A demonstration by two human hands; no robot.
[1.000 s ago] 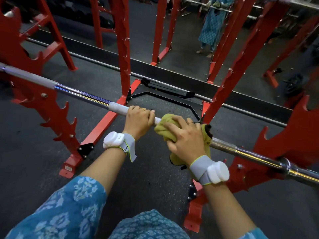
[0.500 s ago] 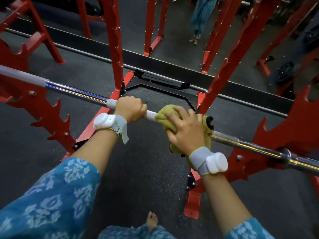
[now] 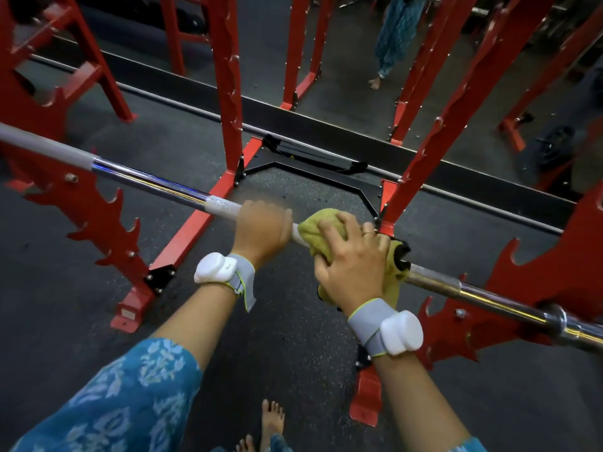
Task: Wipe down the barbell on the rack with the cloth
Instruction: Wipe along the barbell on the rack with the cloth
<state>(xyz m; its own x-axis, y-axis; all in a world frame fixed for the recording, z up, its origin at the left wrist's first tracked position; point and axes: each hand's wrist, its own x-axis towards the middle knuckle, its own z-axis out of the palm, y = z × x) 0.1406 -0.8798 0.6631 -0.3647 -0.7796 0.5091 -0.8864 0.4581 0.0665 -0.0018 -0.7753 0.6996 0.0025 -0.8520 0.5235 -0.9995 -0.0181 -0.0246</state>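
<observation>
Barbell (image 3: pixel 156 184) is resting on the rack (image 3: pixel 98 220) while my left hand (image 3: pixel 261 230) is gripping it and, just beside, my right hand (image 3: pixel 352 259) is clutching the cloth (image 3: pixel 313 230) round it.

The steel barbell (image 3: pixel 156 182) lies across the red rack (image 3: pixel 98 216), slanting from upper left to lower right. Its smooth stretches are shiny, its knurled parts dull. A crumpled yellow-green cloth (image 3: pixel 310 230) is wrapped round the bar near its middle, with part hanging below.
</observation>
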